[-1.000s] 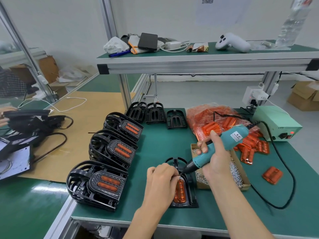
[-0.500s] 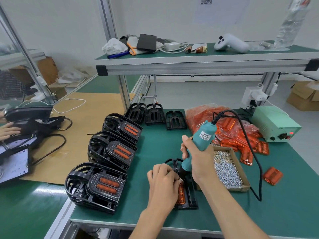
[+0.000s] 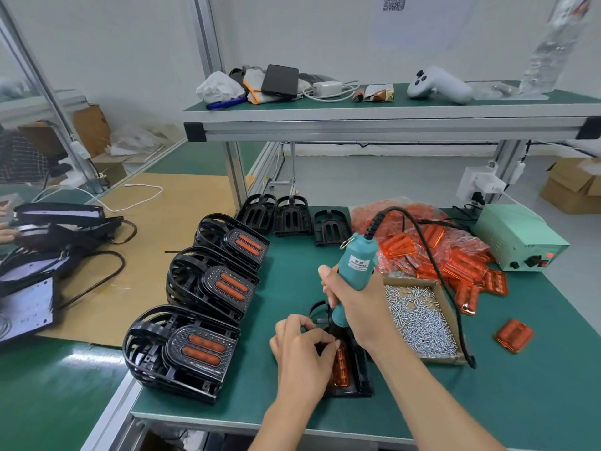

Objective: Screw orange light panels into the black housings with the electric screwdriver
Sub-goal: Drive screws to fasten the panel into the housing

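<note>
A black housing (image 3: 361, 375) lies flat near the table's front edge with an orange light panel (image 3: 341, 366) seated in it. My left hand (image 3: 300, 349) has curled fingers pinching at the panel's upper left end. My right hand (image 3: 354, 307) grips the teal electric screwdriver (image 3: 356, 265) almost upright, its tip down on the housing behind my left hand's fingers; the tip itself is hidden. Its black cable (image 3: 435, 271) loops to the right.
A cardboard tray of screws (image 3: 419, 317) sits right of my hands. Loose orange panels (image 3: 455, 262) and a bag of them lie behind it, one stray panel (image 3: 514, 336) at right. Finished stacked housings (image 3: 182, 349) stand left; empty housings (image 3: 291, 216) at back. Green power box (image 3: 520, 242).
My right hand swung the screwdriver from a slanted pose over the screw tray to nearly upright above the housing. My left hand stayed on the panel.
</note>
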Available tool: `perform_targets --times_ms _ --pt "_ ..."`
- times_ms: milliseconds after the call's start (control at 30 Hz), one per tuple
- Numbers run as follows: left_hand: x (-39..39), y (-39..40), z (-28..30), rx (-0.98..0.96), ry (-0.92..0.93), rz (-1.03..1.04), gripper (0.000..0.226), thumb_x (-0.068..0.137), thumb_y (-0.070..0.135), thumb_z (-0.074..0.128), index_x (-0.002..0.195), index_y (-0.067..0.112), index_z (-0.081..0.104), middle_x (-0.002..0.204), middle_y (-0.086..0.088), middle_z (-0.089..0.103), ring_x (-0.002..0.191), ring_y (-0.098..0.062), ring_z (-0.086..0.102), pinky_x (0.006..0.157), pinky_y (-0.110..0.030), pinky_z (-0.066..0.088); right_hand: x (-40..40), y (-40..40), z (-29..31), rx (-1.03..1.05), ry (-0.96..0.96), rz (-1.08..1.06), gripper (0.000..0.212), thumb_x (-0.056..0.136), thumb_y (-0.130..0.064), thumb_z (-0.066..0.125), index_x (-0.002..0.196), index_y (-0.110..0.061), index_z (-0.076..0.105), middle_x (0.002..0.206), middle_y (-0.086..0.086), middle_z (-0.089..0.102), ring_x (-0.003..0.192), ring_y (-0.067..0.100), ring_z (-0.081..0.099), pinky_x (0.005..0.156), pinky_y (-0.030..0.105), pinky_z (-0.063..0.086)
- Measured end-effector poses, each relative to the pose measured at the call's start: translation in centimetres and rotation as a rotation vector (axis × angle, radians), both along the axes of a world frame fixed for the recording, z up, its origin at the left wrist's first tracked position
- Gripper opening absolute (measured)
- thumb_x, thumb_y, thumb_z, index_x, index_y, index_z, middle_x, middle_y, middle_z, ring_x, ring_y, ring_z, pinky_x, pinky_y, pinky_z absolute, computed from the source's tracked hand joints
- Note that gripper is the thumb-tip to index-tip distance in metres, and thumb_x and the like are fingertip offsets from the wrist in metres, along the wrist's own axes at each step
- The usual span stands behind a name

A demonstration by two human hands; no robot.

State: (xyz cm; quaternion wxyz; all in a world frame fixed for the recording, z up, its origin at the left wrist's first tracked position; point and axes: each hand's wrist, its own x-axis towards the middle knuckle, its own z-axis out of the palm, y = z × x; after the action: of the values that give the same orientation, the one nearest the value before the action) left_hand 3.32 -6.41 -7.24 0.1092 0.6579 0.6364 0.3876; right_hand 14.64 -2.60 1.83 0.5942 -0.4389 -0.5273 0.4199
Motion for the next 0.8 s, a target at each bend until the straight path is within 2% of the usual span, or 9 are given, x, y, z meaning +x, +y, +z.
perform_targets --times_ms 100,200,367,500,600,800 --pt "-0.1 -0.2 0.0 0.008 0.005 -0.013 0.012 0.074 0.029 0.089 0.075 0.029 0.077 0.095 0.013 0.045 0.101 -0.010 0.035 0.081 -0.033 0.024 -0.4 -0.4 0.3 0.005 -0.077 0.041 0.046 0.085 -0.047 0.076 0.060 -0.015 0.056 0.055 0.010 0.057 0.059 0.032 0.056 0.067 0.051 0.052" --pt "-0.1 -0.5 0.3 0.035 0.043 -0.017 0.013 0.072 0.026 0.090 0.078 0.027 0.078 0.096 0.011 0.045 0.102 -0.013 0.037 0.082 -0.034 0.026 -0.5 -0.7 0.6 0.010 -0.100 0.068 0.040 0.084 -0.047 0.076 0.057 -0.024 0.056 0.055 0.004 0.058 0.059 0.020 0.056 0.064 0.041 0.052" --pt "-0.7 -2.0 0.1 0.133 0.125 -0.059 0.016 0.073 0.029 0.087 0.086 0.032 0.078 0.100 0.013 0.052 0.106 -0.017 0.049 0.085 -0.037 0.031 -0.3 -0.8 0.6 0.014 -0.103 0.098 0.036 0.084 -0.044 0.075 0.062 -0.022 0.058 0.059 0.003 0.060 0.061 0.018 0.056 0.064 0.035 0.050" --pt "-1.1 -4.4 -1.3 0.292 0.215 -0.198 0.012 0.075 0.039 0.080 0.086 0.034 0.077 0.102 0.021 0.062 0.109 -0.010 0.056 0.095 -0.043 0.035 0.0 -0.6 0.4 0.010 -0.109 0.121 0.031 0.085 -0.040 0.074 0.063 -0.023 0.061 0.059 0.000 0.063 0.063 0.024 0.065 0.072 0.046 0.058" --pt "-1.3 -5.5 -2.0 0.276 0.274 -0.219 0.023 0.076 0.048 0.074 0.095 0.035 0.077 0.108 0.019 0.065 0.115 -0.009 0.056 0.100 -0.048 0.034 0.0 -0.6 0.2 0.009 -0.113 0.121 0.030 0.087 -0.039 0.074 0.065 -0.022 0.063 0.063 0.002 0.068 0.069 0.032 0.067 0.077 0.051 0.058" --pt "-1.7 -5.2 -1.9 0.261 0.326 -0.249 0.029 0.072 0.049 0.080 0.096 0.033 0.078 0.109 0.015 0.067 0.113 -0.010 0.055 0.093 -0.045 0.035 0.3 -0.4 -0.2 0.007 -0.115 0.113 0.037 0.089 -0.037 0.075 0.063 -0.018 0.059 0.060 0.004 0.064 0.063 0.033 0.065 0.073 0.060 0.056"
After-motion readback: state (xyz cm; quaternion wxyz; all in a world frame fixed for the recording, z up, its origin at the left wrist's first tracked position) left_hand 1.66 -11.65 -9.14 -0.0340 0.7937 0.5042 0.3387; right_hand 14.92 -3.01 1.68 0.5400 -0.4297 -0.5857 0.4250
